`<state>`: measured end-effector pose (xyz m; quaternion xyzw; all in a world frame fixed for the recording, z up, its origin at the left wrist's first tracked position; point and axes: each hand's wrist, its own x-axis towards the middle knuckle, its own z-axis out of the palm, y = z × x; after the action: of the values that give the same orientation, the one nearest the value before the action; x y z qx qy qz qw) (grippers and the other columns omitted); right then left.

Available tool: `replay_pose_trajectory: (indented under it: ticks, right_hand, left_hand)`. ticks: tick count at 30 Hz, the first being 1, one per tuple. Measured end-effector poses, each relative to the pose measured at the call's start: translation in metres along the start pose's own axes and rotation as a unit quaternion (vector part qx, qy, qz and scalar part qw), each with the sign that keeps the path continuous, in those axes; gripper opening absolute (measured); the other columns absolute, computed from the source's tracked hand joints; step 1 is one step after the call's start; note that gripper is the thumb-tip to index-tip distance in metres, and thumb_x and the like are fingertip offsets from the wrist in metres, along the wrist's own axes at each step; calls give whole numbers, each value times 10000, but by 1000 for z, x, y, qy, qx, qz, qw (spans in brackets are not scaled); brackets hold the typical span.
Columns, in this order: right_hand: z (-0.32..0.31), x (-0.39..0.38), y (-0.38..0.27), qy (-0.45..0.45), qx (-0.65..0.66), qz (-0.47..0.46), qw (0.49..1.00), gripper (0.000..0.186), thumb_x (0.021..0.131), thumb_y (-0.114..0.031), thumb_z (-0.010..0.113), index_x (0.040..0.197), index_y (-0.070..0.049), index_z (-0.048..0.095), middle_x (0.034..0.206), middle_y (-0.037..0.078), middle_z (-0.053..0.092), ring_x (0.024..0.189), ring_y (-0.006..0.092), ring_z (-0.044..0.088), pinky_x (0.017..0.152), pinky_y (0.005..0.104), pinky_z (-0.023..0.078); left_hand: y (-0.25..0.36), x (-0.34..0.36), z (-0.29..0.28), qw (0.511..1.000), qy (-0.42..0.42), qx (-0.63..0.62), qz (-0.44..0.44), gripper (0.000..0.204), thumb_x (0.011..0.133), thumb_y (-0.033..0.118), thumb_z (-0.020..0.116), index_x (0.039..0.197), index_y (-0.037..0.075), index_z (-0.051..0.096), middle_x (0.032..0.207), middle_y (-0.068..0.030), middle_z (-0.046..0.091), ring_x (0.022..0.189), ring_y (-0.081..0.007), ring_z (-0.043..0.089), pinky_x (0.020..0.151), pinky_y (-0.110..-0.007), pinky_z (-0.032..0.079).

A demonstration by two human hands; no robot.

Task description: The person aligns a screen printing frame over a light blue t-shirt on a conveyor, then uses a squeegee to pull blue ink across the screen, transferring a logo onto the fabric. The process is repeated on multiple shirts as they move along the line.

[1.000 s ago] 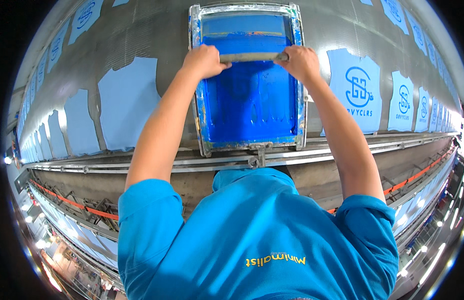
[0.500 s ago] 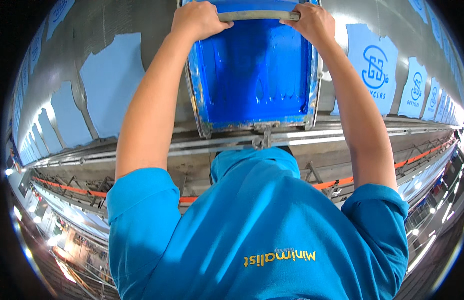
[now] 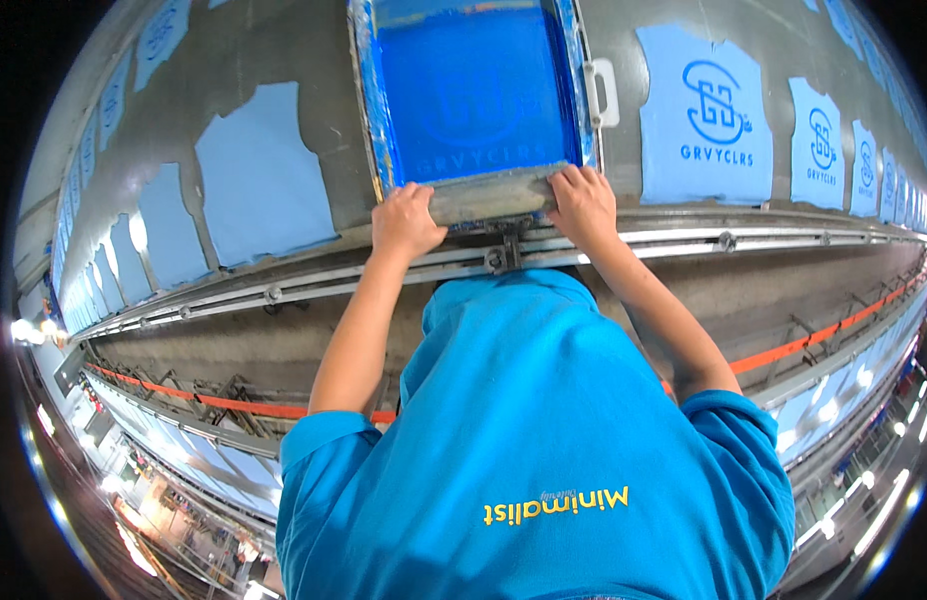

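My left hand [image 3: 409,222] and my right hand [image 3: 584,208] grip the two ends of a wide squeegee [image 3: 496,196], fingers wrapped over its top. The squeegee lies across the near end of a screen-printing frame [image 3: 364,95], close to my body. Dark blue ink coats the mesh [image 3: 469,100] beyond it, and a faint round emblem shows through. The squeegee's blade edge is hidden. Under the frame is the grey printing table [image 3: 334,120], and a white handle [image 3: 606,92] sticks out from the frame's right side.
To the right lie light blue shirt panels [image 3: 699,175] with dark blue emblems; to the left, near ones [image 3: 264,175] are plain. A metal rail [image 3: 674,240] runs along the table's near edge, with a clamp [image 3: 502,255] below the frame. Behind me stretches an orange-red strip [image 3: 239,402].
Both hands have pulled the squeegee from the far part of the screen to its near end. My elbows have bent. The view has shifted, and the emblem now shows in the mesh.
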<state>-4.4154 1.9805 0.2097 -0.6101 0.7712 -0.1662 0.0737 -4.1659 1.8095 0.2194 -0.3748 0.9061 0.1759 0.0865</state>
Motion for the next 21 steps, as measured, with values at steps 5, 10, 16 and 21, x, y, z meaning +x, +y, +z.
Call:
replay_pose_trajectory:
  ticks: [5,10,16,21]
  right_hand:
    - [2,36,68,69,179,119,974,547,867,-485,808,1170,-37,724,1149,161,709,1114,343,643,957,456,485]
    - [58,121,167,143,379,350,844,558,941,-346,770,1376,-29,625,1176,189,700,1063,267,672,950,406,506]
    - [36,149,146,239,343,372,829,511,889,-362,829,1258,-33,702,947,124,753,866,172,673,778,341,528]
    - [21,145,122,309,401,264,821,394,952,-273,780,1247,-24,701,771,3,648,684,83,557,606,264,429]
  left_hand:
    - [-3,2,1,998,29,-1,47,534,721,365,868,1121,54,701,1097,-108,695,1128,-345,649,957,-464,527]
    - [27,4,4,988,29,-57,141,499,745,217,857,1188,64,687,1191,-118,698,1168,-348,642,991,-480,514]
    - [20,-14,31,977,73,-134,149,522,779,129,794,1286,75,680,1323,-99,681,1254,-338,617,1055,-455,514]
    - [8,-10,47,968,102,-176,149,516,777,142,791,1281,79,698,1329,-93,694,1252,-310,627,1061,-425,516]
